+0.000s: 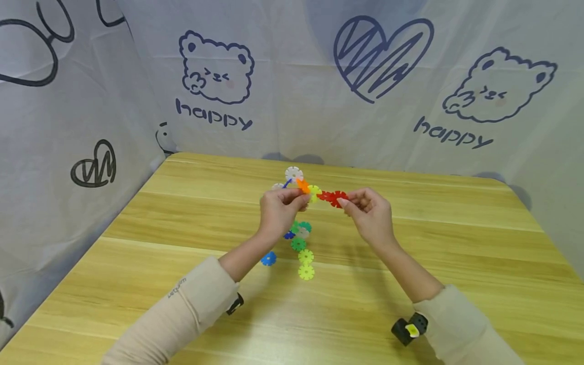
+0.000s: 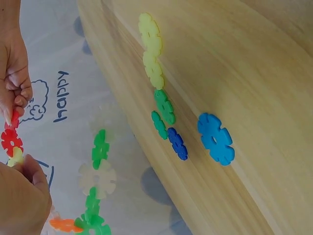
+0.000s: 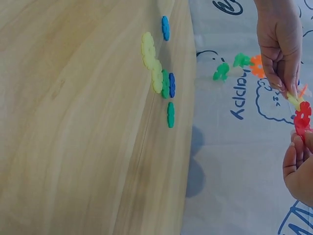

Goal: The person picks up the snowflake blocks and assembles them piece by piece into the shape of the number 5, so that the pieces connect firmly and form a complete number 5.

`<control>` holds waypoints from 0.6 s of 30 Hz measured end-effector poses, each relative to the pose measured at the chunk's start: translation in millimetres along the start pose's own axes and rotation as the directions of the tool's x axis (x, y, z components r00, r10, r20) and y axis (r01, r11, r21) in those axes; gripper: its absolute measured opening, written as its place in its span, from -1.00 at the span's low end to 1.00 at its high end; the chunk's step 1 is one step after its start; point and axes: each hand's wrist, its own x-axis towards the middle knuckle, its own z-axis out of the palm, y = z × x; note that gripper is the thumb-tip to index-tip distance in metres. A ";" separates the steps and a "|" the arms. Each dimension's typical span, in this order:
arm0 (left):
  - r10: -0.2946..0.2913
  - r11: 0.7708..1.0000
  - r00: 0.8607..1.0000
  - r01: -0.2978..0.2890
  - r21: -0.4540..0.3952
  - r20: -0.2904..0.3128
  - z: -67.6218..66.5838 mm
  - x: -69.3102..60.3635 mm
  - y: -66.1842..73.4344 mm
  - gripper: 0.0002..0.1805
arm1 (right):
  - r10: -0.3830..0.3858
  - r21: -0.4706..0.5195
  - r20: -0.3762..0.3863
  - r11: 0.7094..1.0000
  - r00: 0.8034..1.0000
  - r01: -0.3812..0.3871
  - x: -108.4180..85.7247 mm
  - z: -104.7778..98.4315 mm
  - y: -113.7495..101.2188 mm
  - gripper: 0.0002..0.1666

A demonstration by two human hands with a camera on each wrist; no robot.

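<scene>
A chain of interlocking plastic snowflake discs is held up above the table between both hands. My left hand (image 1: 279, 209) pinches it near the yellow disc (image 1: 314, 193), next to an orange disc (image 1: 302, 185). My right hand (image 1: 375, 217) pinches the red disc (image 1: 338, 198) at the chain's right end; another red disc (image 2: 11, 142) joins it to the yellow one. Beyond the left hand the chain carries a white disc (image 1: 294, 175), green discs (image 2: 100, 149) and a clear disc (image 2: 97, 179). The left fingers partly hide the chain in the head view.
Loose discs lie on the wooden table (image 1: 456, 243) below the hands: a light blue one (image 1: 268, 258), two yellow-green ones (image 1: 306, 272), a green one (image 1: 298, 244), and a dark blue one (image 3: 171, 85). A white cloth (image 1: 292, 76) with drawings hangs behind the table.
</scene>
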 end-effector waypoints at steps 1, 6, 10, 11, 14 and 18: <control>-0.008 1.000 1.000 0.008 -0.012 -0.004 0.1 0.2 -0.1 -0.86 | 0.005 0.005 0.006 1.000 1.000 -0.005 0.5 -0.2 -0.2 -0.82; -0.028 0.998 0.999 0.027 -0.051 -0.017 0.4 1.1 -2.8 -0.86 | 0.015 0.009 0.057 1.000 0.998 -0.016 2.4 -2.2 -0.1 -0.80; -0.043 0.997 0.999 0.042 -0.060 -0.020 0.1 1.5 -3.7 -0.85 | 0.029 -0.024 0.105 0.999 0.994 -0.026 3.7 -5.0 -0.3 -0.80; -0.045 0.997 0.999 0.044 -0.059 -0.020 0.0 1.6 -3.4 -0.85 | 0.032 -0.035 0.115 0.999 0.993 -0.028 4.2 -5.7 -0.6 -0.80; -0.055 0.997 0.998 0.053 -0.062 -0.020 -0.5 1.5 -2.7 -0.84 | 0.044 -0.066 0.145 0.997 0.988 -0.035 5.2 -7.5 -1.5 -0.81; -0.071 0.995 0.997 0.070 -0.068 -0.020 -1.1 1.6 -1.9 -0.83 | 0.053 -0.091 0.174 0.995 0.983 -0.037 6.4 -8.4 -1.8 -0.83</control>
